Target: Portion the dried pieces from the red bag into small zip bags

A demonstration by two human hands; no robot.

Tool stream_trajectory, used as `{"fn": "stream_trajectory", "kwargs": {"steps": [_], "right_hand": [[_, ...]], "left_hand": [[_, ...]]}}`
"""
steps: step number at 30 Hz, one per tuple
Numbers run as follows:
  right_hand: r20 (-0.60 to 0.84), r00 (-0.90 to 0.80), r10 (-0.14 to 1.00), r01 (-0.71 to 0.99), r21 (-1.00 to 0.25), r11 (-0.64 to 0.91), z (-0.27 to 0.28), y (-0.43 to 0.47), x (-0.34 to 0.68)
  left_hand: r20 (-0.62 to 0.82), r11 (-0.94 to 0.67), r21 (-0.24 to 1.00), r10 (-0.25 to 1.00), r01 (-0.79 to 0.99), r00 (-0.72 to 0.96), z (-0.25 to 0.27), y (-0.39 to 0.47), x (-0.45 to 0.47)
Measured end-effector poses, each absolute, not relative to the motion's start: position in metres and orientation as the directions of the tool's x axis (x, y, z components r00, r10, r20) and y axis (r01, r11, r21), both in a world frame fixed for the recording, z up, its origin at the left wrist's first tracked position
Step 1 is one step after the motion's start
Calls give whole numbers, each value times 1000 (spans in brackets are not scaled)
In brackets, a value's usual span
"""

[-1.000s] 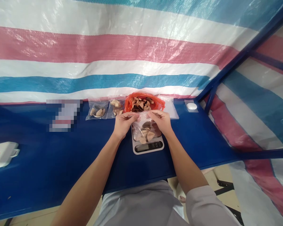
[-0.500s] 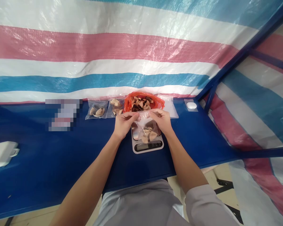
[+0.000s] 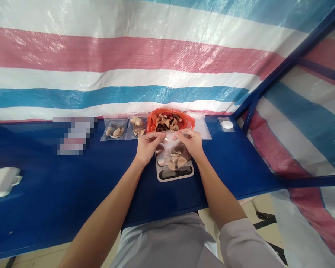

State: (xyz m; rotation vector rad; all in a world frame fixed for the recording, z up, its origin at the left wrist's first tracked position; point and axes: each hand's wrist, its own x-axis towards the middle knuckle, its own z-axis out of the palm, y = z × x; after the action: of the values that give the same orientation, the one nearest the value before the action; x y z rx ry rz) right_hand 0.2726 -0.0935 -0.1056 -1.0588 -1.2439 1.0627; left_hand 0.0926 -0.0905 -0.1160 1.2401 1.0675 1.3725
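Note:
My left hand (image 3: 148, 146) and my right hand (image 3: 191, 143) pinch the top edge of a clear zip-lock bag (image 3: 173, 148) between thumbs and fingers. Several pale dried slices (image 3: 181, 161) with dark edges lie in the bottom of the bag. Beneath it is a white kitchen scale (image 3: 162, 178) with a shiny plate and a dark display strip; whether the bag's weight rests on it I cannot tell. Just beyond my fingertips stands an open red plastic bag (image 3: 190, 121) full of similar brown and pale slices (image 3: 167, 122).
Two filled zip-lock bags (image 3: 114, 130) lie left of the red bag, with flat clear bags (image 3: 203, 128) to its right. A small white round object (image 3: 227, 125) is farther right. A white power strip (image 3: 4, 182) sits at the left of the blue table (image 3: 100, 178). Striped sheeting (image 3: 128, 56) hangs behind.

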Motion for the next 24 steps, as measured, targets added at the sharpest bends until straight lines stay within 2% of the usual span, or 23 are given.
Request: {"fn": "stream_trajectory", "kwargs": {"steps": [5,11,20,24], "right_hand": [[228,-5,974,-7,-974,228,-101,-95,272],[157,-19,987,-31,-987,156,-100,-96,271],[201,9,980,-69,-977,201,-102,-90,278],[154,30,988,-67,-986,156,-105,-89,278]], "left_hand": [[200,-201,978,980,-61,-14,-114,-93,93],[218,-217,974,976,-70,7,-110,-94,96],[223,-224,970,975,-95,-27,-114,-92,94],[221,-221,968,975,-121,-17,-112,-93,93]]}}
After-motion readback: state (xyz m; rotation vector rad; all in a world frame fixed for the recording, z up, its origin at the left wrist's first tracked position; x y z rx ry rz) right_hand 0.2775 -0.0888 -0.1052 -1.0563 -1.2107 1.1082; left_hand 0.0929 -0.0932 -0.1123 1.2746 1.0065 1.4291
